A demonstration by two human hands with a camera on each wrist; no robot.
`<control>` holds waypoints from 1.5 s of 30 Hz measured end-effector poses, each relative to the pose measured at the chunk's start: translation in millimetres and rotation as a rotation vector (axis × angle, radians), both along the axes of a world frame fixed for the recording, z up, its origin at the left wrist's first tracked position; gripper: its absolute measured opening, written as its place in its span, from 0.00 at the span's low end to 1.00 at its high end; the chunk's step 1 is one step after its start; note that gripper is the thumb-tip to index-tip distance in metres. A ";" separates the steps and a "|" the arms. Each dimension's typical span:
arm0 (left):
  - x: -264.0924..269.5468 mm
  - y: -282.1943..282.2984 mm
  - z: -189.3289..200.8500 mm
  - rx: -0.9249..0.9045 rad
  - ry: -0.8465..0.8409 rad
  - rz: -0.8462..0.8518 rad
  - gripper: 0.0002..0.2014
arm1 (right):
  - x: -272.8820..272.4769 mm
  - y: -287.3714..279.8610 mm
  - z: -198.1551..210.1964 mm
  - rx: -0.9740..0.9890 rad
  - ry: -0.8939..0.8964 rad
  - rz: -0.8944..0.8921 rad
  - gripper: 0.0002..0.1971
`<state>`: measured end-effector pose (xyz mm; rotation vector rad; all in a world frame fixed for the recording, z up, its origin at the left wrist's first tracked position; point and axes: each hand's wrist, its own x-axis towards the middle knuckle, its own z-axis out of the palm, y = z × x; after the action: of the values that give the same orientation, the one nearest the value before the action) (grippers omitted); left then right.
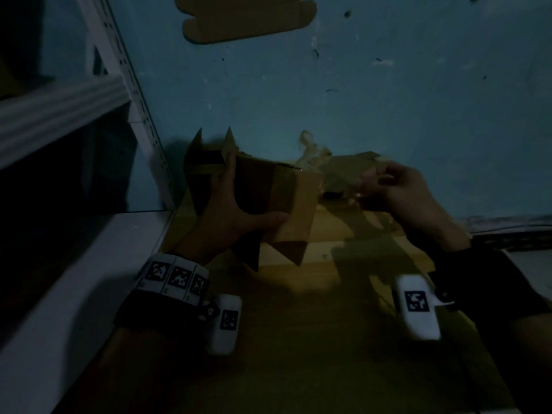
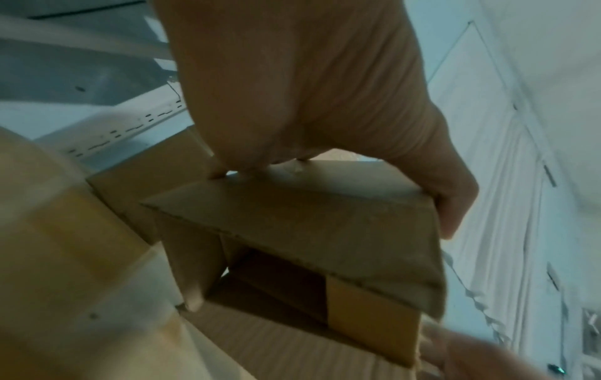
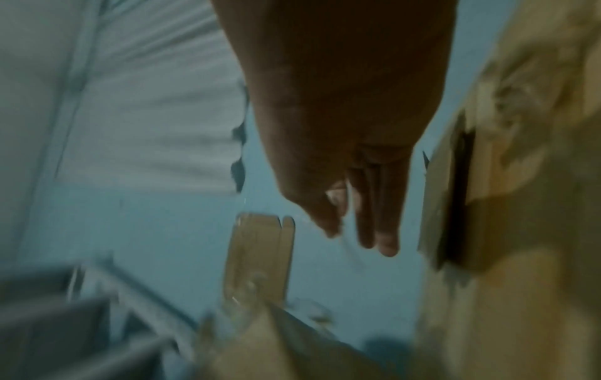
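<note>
My left hand (image 1: 236, 204) grips a small cardboard box (image 1: 286, 198) with its flaps open, thumb on the near face and fingers on the far side. The left wrist view shows the same left hand (image 2: 309, 90) clamped over the box (image 2: 325, 218), whose open end faces the camera. To the right of the box my right hand (image 1: 385, 186) is raised. In the blurred right wrist view the right hand (image 3: 341, 154) has its thumb against the forefinger, seemingly pinching a thin clear strip of tape. A crumpled wad of tape (image 1: 312, 150) sticks up behind the box.
Flattened cardboard (image 1: 298, 294) covers the floor under my hands. Another open box (image 1: 203, 162) stands just behind the left hand. A white metal shelf rack (image 1: 59, 115) runs along the left. A flat cardboard piece (image 1: 248, 19) lies farther off on the blue floor.
</note>
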<state>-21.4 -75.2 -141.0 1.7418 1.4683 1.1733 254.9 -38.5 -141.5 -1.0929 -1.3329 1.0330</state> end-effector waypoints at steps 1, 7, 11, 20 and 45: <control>0.3 -0.7 0.3 -0.001 -0.008 0.003 0.71 | 1.0 1.6 -4.4 -0.003 -0.087 -0.036 0.05; -1.1 2.5 -1.8 -0.022 -0.012 -0.012 0.72 | 14.3 9.2 -12.6 0.129 -0.220 -0.176 0.07; -1.4 3.1 -3.6 -0.019 0.010 -0.009 0.73 | 16.0 10.7 -12.3 0.190 -0.234 -0.163 0.10; 0.1 2.0 -2.4 -0.016 0.042 -0.006 0.74 | 26.4 11.1 -12.9 0.287 -0.358 -0.306 0.34; 0.3 4.9 -4.9 -0.012 0.057 -0.041 0.73 | 47.2 22.7 -21.6 0.015 -0.979 -0.386 0.23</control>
<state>-21.1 -70.2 -145.8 1.8029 1.4625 1.1001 302.1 -15.9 -163.0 -1.8686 -1.7463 0.1544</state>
